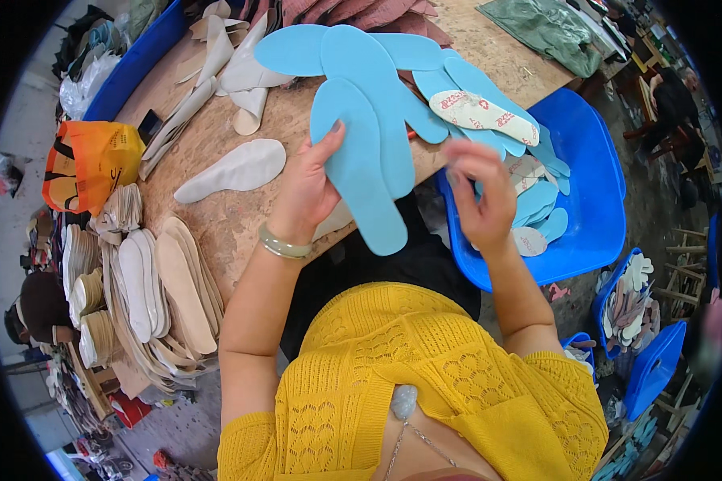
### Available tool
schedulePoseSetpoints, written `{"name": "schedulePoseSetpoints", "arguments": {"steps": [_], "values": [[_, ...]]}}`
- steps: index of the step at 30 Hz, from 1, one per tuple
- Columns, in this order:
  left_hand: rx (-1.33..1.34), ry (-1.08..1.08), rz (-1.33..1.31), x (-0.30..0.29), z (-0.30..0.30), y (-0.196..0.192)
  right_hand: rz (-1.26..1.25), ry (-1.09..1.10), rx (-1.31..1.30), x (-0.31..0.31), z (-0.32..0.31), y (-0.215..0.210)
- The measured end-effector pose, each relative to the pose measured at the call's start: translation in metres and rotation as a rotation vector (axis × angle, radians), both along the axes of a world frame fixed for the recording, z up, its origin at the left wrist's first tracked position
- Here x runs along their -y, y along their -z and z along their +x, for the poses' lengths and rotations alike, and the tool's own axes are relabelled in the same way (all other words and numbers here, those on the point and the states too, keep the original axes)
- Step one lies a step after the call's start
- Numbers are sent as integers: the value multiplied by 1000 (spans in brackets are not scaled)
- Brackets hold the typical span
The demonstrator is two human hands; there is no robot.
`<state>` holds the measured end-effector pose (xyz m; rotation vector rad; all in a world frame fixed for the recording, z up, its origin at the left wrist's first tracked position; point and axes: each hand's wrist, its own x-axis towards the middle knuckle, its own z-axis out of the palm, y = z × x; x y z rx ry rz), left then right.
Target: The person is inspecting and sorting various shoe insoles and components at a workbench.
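My left hand is closed on a light blue insole, thumb on top, at the table's near edge. Other blue insoles lie fanned behind and partly under it. My right hand is over the near rim of a blue plastic bin. Its fingertips are smeared by motion, but the thumb stands apart from the bent fingers and nothing shows between them. A white insole with red print rests on the blue insoles just beyond this hand. Left of my left hand, a pale, off-white insole lies alone on the table.
Stacks of beige and white insoles stand along the left of the wooden table, near an orange bag. Pinkish-red pieces and a green plastic sheet lie at the back. More blue bins are at right.
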<state>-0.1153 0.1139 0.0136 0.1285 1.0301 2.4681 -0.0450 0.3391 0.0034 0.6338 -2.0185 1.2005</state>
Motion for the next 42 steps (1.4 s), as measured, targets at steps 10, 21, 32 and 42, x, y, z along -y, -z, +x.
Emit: {"name": "schedulePoseSetpoints", "arguments": {"steps": [10,21,32,42], "values": [[-132,-192,-470,22,27,-5,-681,-579,827,66,-35,-4],[-65,-361,-471,136,46,-51,-590,-434,751,55,-52,2],[17,-61,-174,109,63,-58,-440,-426,987,30,-100,26],[-152,-306,-479,85,58,-59,-663,-501,852,39,-67,20]]}}
